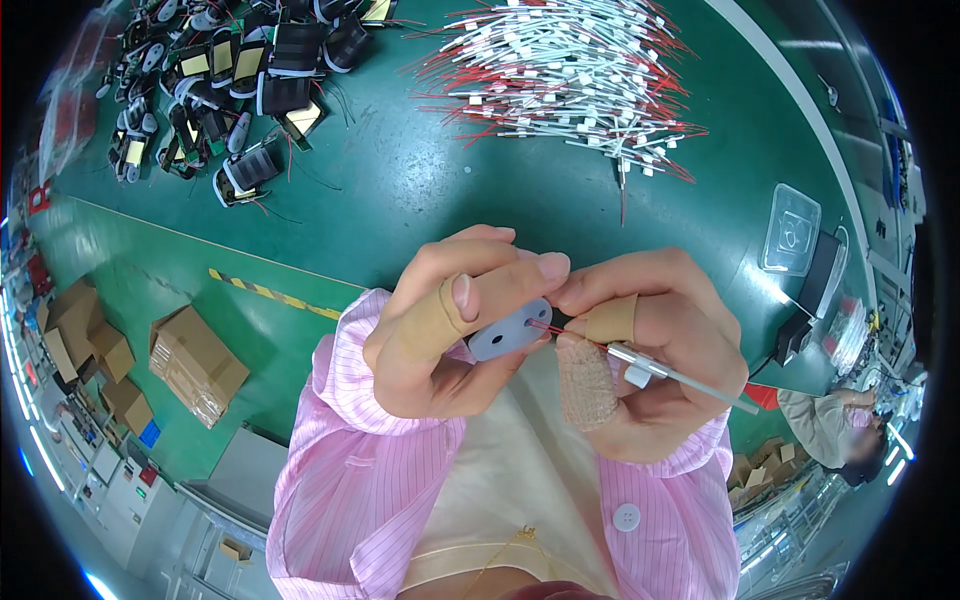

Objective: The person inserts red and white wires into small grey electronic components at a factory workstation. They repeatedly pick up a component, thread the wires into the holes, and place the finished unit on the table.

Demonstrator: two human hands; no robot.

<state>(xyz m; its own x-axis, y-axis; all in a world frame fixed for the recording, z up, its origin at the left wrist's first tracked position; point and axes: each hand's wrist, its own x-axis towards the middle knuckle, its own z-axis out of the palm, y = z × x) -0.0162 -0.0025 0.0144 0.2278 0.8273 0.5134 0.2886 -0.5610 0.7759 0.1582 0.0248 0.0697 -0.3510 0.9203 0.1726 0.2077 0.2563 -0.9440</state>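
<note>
My left hand pinches a small light-grey oval plastic part between thumb and fingers; dark holes show in its face. Thin red wires run from one of these holes toward my right hand. That hand's fingers are closed on a short light-grey cable with a white tag. The cable points down to the right, past the palm. Something black shows between the two hands, mostly hidden by the fingers. Finger covers or bandages wrap several of my fingers.
On the green table, black electronic units with grey ends lie heaped at the far left. A pile of grey cables with red wires lies at the far middle. A clear plastic tray sits right; cardboard boxes stand left on the floor.
</note>
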